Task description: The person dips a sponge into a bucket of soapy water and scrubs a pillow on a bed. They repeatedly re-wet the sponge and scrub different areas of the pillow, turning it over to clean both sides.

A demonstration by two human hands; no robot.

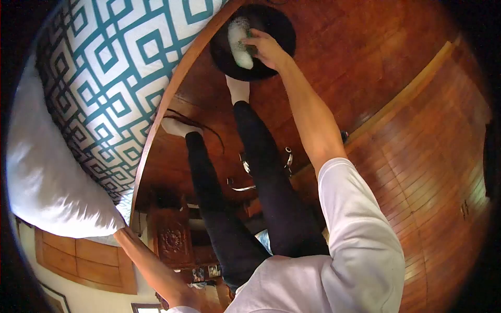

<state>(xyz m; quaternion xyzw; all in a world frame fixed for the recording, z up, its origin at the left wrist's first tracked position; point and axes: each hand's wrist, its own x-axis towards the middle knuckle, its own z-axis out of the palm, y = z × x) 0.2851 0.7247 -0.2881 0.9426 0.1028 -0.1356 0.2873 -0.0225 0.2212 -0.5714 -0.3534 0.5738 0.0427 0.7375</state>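
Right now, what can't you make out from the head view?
All in the head view:
- Left hand: hidden behind the white pillow, so its grip is unknown.
- Right hand: fingers too blurred to tell whether they grip the pale object or just touch it.
- Round black thing: too dark to identify.
- Patterned fabric: cut off by the top edge.
- Small items low in the picture: too small to name.

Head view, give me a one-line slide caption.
Right hand at a pale, elongated object against a dark disc, near teal-and-white patterned fabric.
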